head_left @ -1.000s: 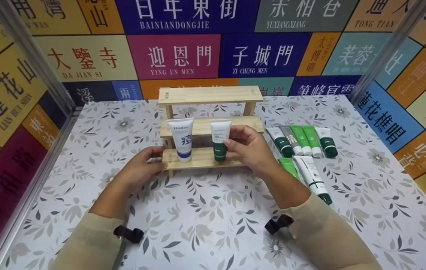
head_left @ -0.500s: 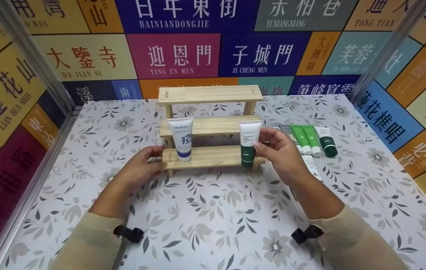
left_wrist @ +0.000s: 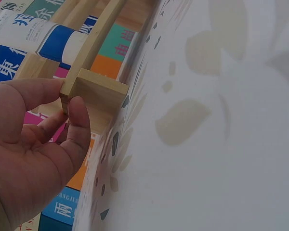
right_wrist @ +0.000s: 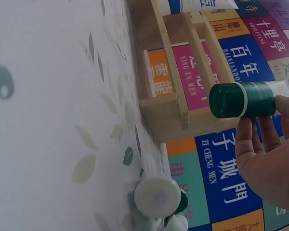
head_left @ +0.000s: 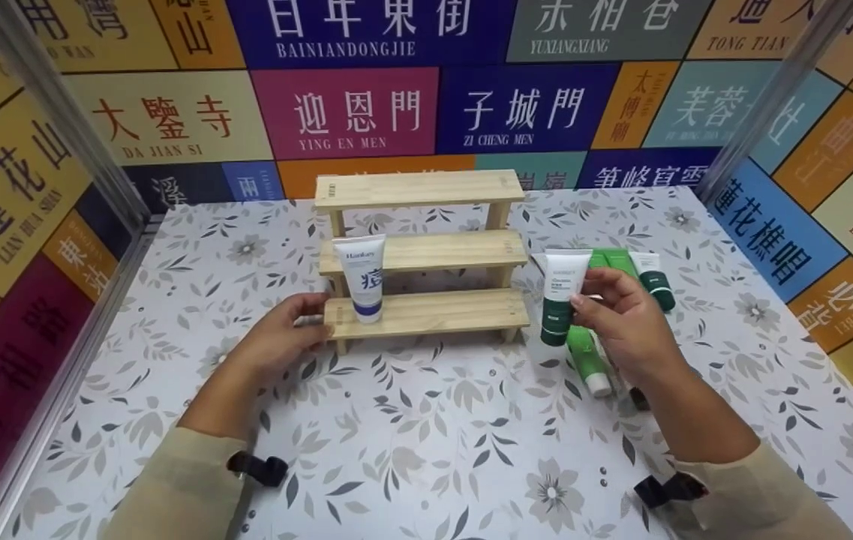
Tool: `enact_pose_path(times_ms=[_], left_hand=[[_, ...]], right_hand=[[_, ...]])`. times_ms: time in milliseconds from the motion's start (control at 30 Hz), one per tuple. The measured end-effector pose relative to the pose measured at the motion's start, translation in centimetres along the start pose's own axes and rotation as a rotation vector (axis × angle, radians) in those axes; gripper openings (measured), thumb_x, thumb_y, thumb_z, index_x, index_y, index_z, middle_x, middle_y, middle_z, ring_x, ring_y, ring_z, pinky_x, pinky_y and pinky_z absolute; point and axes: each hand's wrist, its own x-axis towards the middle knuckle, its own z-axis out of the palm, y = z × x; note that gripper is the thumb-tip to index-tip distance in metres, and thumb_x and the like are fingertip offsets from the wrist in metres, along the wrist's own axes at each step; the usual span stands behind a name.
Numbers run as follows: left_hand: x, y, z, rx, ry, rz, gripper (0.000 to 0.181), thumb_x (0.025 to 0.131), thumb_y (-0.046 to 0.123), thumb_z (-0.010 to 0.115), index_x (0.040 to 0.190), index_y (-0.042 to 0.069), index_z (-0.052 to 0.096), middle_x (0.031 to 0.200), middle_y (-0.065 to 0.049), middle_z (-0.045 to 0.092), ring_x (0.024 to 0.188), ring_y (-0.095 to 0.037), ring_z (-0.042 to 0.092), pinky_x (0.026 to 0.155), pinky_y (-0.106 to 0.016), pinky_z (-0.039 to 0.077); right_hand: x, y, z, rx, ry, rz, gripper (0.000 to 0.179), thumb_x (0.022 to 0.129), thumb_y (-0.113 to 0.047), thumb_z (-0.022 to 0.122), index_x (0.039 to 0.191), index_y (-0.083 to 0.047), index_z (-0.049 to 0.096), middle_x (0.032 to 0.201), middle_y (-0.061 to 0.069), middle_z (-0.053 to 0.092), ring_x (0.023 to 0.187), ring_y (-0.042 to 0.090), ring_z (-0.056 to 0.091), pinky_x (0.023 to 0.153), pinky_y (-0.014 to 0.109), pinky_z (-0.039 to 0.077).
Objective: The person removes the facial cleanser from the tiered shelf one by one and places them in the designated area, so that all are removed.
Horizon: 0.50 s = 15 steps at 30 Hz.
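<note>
At the left end of a three-step wooden display rack (head_left: 434,313), my left hand (head_left: 287,328) pinches the lowest shelf between thumb and fingers. The left wrist view shows this hand (left_wrist: 36,149) at the shelf's corner. A white tube with a blue cap (head_left: 363,279) stands upright on that shelf's left part. My right hand (head_left: 630,319) pinches a white and dark green squeeze tube (head_left: 565,296), cap down, in the air just right of the rack. In the right wrist view the green cap of this tube (right_wrist: 226,100) is clear of the shelf.
Several more tubes lie on the patterned tabletop (head_left: 426,450) at right, partly hidden by my right hand. Among them are a green tube (head_left: 587,361) and a white and dark green tube (head_left: 655,281). Printed panels (head_left: 351,112) form the back wall.
My right hand has carried the white and green tube from above the lowest shelf rightward, off the rack. The left hand and the blue-capped tube have stayed in place.
</note>
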Motion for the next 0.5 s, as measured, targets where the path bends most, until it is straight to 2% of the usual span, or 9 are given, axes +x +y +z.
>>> enact_pose_path(times_ms=[167,367,500], left_hand=[[0.1,0.1,0.1,0.002,0.005,-0.009,0.063,0.100,0.012,0.069,0.158,0.014,0.046,0.158,-0.010,0.048,0.131,-0.026,0.058,0.102,-0.038,0.056],[0.1,0.0,-0.1,0.026,0.002,-0.012,0.063,0.099,0.013,0.069,0.158,0.015,0.046,0.157,-0.009,0.049,0.132,-0.026,0.059,0.103,-0.038,0.056],[-0.1,0.0,0.0,0.024,-0.002,-0.010,0.064,0.100,0.012,0.069,0.159,0.014,0.045,0.158,-0.009,0.048,0.133,-0.026,0.058,0.104,-0.038,0.056]], right_hand=[[-0.6,0.1,-2.4,0.030,0.031,-0.017,0.037,0.099,-0.010,0.076,0.132,-0.011,0.059,0.114,-0.001,0.070,0.102,0.012,0.071,0.085,0.025,0.063],[-1.1,0.7,-5.5,0.129,0.052,-0.058,0.031,0.101,0.000,0.069,0.129,-0.009,0.062,0.111,0.000,0.070,0.097,0.012,0.071,0.082,0.025,0.064],[-1.4,1.0,-7.4,0.166,0.080,-0.014,0.030,0.100,0.002,0.069,0.128,-0.011,0.064,0.111,-0.002,0.071,0.097,0.011,0.070,0.081,0.023,0.064]])
